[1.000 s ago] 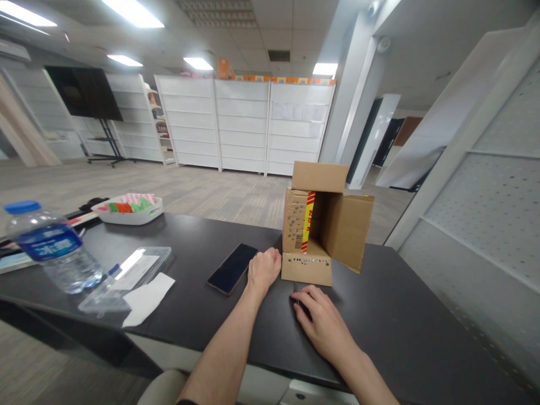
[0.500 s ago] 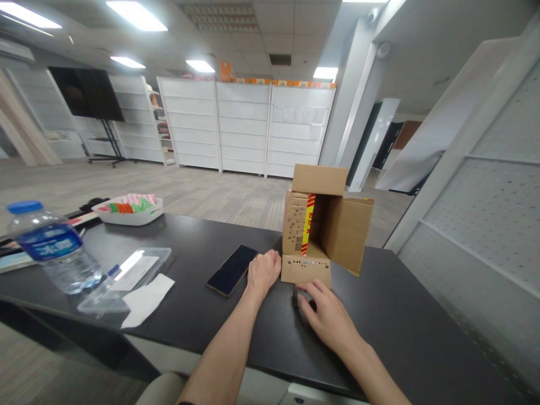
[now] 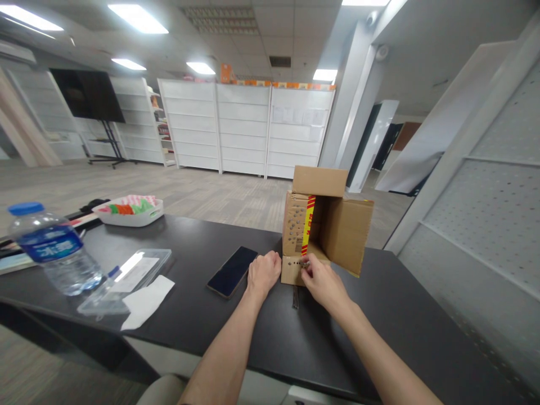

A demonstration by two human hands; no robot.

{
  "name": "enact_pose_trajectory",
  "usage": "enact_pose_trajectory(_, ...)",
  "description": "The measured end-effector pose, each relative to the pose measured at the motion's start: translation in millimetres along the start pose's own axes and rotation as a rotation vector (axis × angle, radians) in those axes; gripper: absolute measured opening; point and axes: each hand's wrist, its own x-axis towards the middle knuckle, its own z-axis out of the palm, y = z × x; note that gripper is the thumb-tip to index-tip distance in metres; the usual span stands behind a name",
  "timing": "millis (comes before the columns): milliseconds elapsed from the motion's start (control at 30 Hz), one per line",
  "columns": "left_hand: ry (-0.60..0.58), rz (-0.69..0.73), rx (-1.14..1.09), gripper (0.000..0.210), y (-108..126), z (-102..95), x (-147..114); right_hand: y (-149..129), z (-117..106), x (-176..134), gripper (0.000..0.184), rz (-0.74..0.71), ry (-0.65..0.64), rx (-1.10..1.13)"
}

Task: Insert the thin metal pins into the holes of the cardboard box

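left hand (image 3: 264, 274): was curled into a loose fist, back upward, its knuckles pointing away from the body, the fingertips tucked out of sight.
left wrist (image 3: 253, 297): was nearly straight, in line with the arm behind it.
left forearm (image 3: 230, 349): was bare and slanted up and inward from the lower edge of the view.
right hand (image 3: 324, 284): reached forward and leaned inward, with the thumb and index finger bent close together at the tips; their exact contact was too small to tell.
right wrist (image 3: 346, 306): was slightly bent.
right forearm (image 3: 379, 354): was bare, angled in from the lower right.
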Motion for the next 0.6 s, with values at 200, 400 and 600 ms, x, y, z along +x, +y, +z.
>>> enact_pose_trajectory(200,0.006,0.003,0.004,0.049,1,0.8,0,0,4,9,0.019,0.037,-0.041,-0.054)
enact_pose_trajectory(400,-0.006,-0.005,0.000,0.049,1,-1.1,0,-1,5,11,0.014,0.041,-0.052,-0.075)
enact_pose_trajectory(600,-0.016,-0.016,-0.014,0.049,2,-3.9,-1,-7,0,13,0.011,0.055,-0.065,-0.104)
